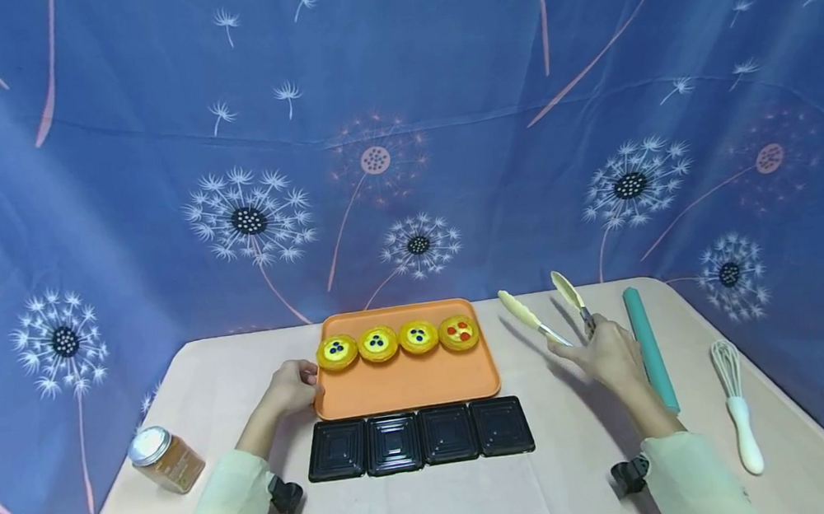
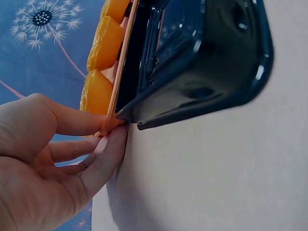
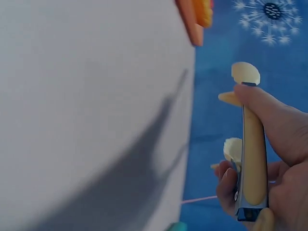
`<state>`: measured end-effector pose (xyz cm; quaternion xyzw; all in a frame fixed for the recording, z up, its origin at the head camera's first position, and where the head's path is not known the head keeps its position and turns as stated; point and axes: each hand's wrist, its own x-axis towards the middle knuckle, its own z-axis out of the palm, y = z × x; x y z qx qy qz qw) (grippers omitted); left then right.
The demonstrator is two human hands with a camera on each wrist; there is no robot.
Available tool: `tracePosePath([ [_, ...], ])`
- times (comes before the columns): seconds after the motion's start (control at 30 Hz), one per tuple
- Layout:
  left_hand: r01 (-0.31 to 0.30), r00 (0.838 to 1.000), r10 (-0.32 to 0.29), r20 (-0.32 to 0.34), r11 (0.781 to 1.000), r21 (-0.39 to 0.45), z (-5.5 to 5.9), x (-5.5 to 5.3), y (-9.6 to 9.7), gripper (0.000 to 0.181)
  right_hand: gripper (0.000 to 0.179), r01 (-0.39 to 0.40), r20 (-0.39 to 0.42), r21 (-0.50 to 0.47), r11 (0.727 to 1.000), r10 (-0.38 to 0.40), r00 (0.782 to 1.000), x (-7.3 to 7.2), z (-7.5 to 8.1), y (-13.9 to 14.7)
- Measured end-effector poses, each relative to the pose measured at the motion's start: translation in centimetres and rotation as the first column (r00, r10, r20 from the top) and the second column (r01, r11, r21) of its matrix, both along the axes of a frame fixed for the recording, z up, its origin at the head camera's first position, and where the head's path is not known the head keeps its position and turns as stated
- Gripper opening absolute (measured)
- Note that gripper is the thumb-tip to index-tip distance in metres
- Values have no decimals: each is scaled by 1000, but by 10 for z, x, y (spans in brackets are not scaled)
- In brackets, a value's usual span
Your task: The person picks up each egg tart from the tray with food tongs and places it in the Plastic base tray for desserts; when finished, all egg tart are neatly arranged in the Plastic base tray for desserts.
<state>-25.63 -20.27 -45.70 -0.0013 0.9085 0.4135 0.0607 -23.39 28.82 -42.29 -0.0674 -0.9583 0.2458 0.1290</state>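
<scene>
My left hand point(image 1: 293, 387) pinches the left rim of an orange tray point(image 1: 410, 386); in the left wrist view thumb and fingers close on the tray's corner point(image 2: 113, 118). Along the tray's far side stand three egg tarts with blue berries, the leftmost tart point(image 1: 336, 352) nearest that hand, and one tart with red pieces point(image 1: 458, 333) at the right end. My right hand point(image 1: 610, 354), right of the tray, grips a pair of tongs point(image 1: 529, 312) with cream tips. The tongs' arms are spread with nothing between them, and in the right wrist view they are held above the table.
Several black square plastic trays point(image 1: 393, 443) line up in front of the orange tray. At the left lies a tilted jar point(image 1: 168, 460) with a silver lid. A teal rolling pin point(image 1: 649, 350) and a white-handled whisk point(image 1: 738, 408) lie on the right. A blue dandelion cloth point(image 1: 399, 126) hangs behind.
</scene>
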Motion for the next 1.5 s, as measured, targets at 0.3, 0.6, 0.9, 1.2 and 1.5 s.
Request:
tracePosePath([
  [0.3,-34,999,34,-5,999,28,-3,3,0,31,62,-161,-9,46,986,162,987,-9,39,6],
  [0.6,-42,999,42,-6,999,31,-2,3,0,33,89,-447,156,34,894,437,886,-24,53,-4],
  [0.9,-44,999,44,7,997,59,-1,1,0,33,95,-580,187,154,800,552,812,-43,48,-22],
  [1.2,-58,998,57,14,994,90,-3,-1,2,35,84,-609,198,159,777,580,791,-60,30,-24],
  [1.5,-72,997,71,11,993,90,-5,0,0,36,74,-588,184,205,783,559,809,-64,18,-28],
])
